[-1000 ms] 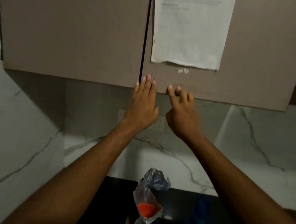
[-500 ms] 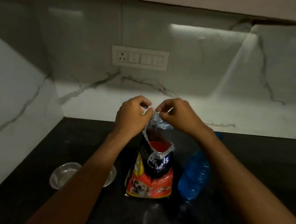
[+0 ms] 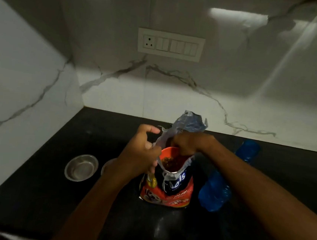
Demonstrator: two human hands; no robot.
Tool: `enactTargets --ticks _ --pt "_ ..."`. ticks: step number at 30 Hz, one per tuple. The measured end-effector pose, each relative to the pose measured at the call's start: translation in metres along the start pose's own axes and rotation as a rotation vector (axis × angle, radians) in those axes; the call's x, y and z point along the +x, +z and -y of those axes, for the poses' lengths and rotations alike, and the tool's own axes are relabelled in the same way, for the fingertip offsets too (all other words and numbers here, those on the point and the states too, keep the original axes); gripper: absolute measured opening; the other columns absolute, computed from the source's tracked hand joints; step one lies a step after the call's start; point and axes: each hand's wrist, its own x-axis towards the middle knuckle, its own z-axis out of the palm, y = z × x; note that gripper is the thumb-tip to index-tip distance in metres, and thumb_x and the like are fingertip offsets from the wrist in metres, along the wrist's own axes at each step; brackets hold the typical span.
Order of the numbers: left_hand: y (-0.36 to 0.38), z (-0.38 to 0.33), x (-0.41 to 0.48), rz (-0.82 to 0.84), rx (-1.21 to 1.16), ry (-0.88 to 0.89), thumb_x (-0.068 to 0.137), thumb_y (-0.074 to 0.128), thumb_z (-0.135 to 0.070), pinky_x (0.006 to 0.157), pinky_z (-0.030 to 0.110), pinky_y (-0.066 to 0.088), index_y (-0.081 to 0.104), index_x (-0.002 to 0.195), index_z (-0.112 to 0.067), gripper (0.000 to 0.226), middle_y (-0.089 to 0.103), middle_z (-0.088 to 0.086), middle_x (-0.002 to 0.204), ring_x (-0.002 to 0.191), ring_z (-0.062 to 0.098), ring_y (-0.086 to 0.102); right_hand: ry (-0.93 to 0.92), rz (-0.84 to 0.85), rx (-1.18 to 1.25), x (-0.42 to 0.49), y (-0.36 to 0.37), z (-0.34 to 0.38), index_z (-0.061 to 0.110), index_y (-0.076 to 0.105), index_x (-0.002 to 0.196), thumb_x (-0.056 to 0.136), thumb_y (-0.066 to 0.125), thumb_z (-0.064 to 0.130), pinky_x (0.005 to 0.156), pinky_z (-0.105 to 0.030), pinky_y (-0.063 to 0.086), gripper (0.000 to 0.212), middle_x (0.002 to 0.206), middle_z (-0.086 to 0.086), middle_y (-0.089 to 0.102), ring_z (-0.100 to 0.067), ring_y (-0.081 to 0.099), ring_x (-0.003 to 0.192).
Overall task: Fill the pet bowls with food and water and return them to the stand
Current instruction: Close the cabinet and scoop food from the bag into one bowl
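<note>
A red and black pet food bag (image 3: 174, 191) stands upright on the black counter (image 3: 53, 196), its mouth wide and brown kibble visible inside. My left hand (image 3: 141, 153) grips the bag's left rim. My right hand (image 3: 185, 143) reaches into the mouth, fingers down among the kibble; what they hold is hidden. An empty steel bowl (image 3: 81, 167) sits left of the bag. A second steel bowl (image 3: 106, 166) peeks out beside it, mostly covered by my left forearm. A blue water bottle (image 3: 216, 191) lies just right of the bag.
White marble walls close the counter at the back and left, meeting in a corner. A switch panel (image 3: 170, 44) is on the back wall. Bare counter lies in front of the bag and to the far right.
My hands came down from the upper cabinet doors to the bag's folded top and opened it. Now the left hand holds the rim and the right hand is inside. The view tilted down.
</note>
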Motion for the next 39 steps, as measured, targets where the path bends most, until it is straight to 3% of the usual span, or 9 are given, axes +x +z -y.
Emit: enactTargets --ticks 8,14,17,20,25,29,33,36,39 --pt "0.009 0.015 -0.025 -0.099 -0.061 0.070 0.093 0.056 -0.007 0.038 0.019 0.044 0.038 0.121 -0.026 0.038 0.063 0.013 0.060 0.039 0.011 0.055 -0.103 -0.168 0.031 -0.028 -0.006 0.001 0.019 0.058 0.129 0.094 0.055 0.033 0.092 -0.036 0.054 0.038 0.118 -0.002 0.068 -0.018 0.066 0.103" --pt "0.012 0.021 -0.026 -0.138 -0.107 0.130 0.094 0.054 -0.009 0.039 0.018 0.044 0.039 0.121 -0.025 0.035 0.063 0.015 0.061 0.041 0.012 0.055 -0.081 -0.430 -0.208 -0.052 -0.007 0.019 0.010 0.062 0.117 0.092 0.056 0.020 0.080 -0.036 0.055 0.027 0.107 -0.009 0.069 -0.025 0.067 0.092" --pt "0.013 0.025 -0.025 -0.169 -0.108 0.149 0.094 0.053 -0.007 0.039 0.018 0.043 0.038 0.124 -0.022 0.037 0.062 0.023 0.063 0.040 0.013 0.054 -0.154 -0.475 -0.311 -0.057 0.006 0.040 0.005 0.059 0.119 0.097 0.052 0.013 0.079 -0.036 0.056 0.025 0.110 -0.011 0.066 -0.026 0.067 0.094" --pt "0.015 0.026 -0.024 -0.201 -0.104 0.164 0.095 0.052 -0.003 0.039 0.017 0.043 0.038 0.123 -0.022 0.037 0.059 0.012 0.053 0.039 0.011 0.053 -0.216 -0.473 -0.305 -0.053 0.012 0.053 0.003 0.060 0.120 0.100 0.048 0.018 0.071 -0.034 0.050 0.028 0.112 -0.012 0.064 -0.028 0.066 0.096" --pt "0.021 0.025 -0.017 -0.241 -0.159 0.158 0.093 0.053 -0.002 0.041 0.020 0.048 0.038 0.120 -0.029 0.041 0.065 0.000 0.052 0.039 0.011 0.056 -0.220 -0.334 -0.122 -0.037 0.015 0.056 0.004 0.067 0.108 0.091 0.059 0.014 0.070 -0.029 0.050 0.021 0.104 -0.012 0.070 -0.022 0.065 0.086" --pt "0.023 0.025 -0.017 -0.246 -0.180 0.193 0.094 0.052 -0.004 0.043 0.021 0.049 0.039 0.125 -0.026 0.040 0.066 -0.001 0.053 0.041 0.011 0.058 -0.171 -0.299 0.184 -0.036 0.014 0.055 0.001 0.067 0.101 0.086 0.061 0.004 0.058 -0.011 0.034 0.016 0.090 -0.010 0.068 -0.012 0.054 0.074" --pt "0.021 0.029 -0.018 -0.233 -0.206 0.205 0.095 0.053 -0.006 0.044 0.020 0.050 0.038 0.125 -0.024 0.039 0.068 -0.002 0.057 0.043 0.011 0.060 -0.099 -0.231 0.321 -0.039 0.020 0.051 0.003 0.065 0.088 0.090 0.057 0.007 0.058 -0.017 0.040 0.009 0.079 -0.008 0.065 -0.013 0.056 0.064" --pt "0.017 0.032 -0.018 -0.218 -0.216 0.219 0.095 0.054 -0.006 0.043 0.020 0.049 0.038 0.125 -0.024 0.039 0.067 -0.002 0.055 0.041 0.009 0.058 0.031 -0.216 0.506 -0.047 0.020 0.045 0.019 0.054 0.070 0.094 0.053 0.009 0.052 -0.012 0.040 0.026 0.066 0.006 0.055 -0.005 0.054 0.057" --pt "0.011 0.037 -0.015 -0.212 -0.232 0.232 0.094 0.056 -0.007 0.042 0.023 0.047 0.039 0.126 -0.024 0.040 0.066 0.003 0.055 0.039 0.013 0.057 0.205 -0.283 0.710 -0.055 0.016 0.036 0.004 0.063 0.081 0.096 0.051 0.008 0.041 -0.018 0.041 0.019 0.061 -0.004 0.055 -0.013 0.054 0.047"
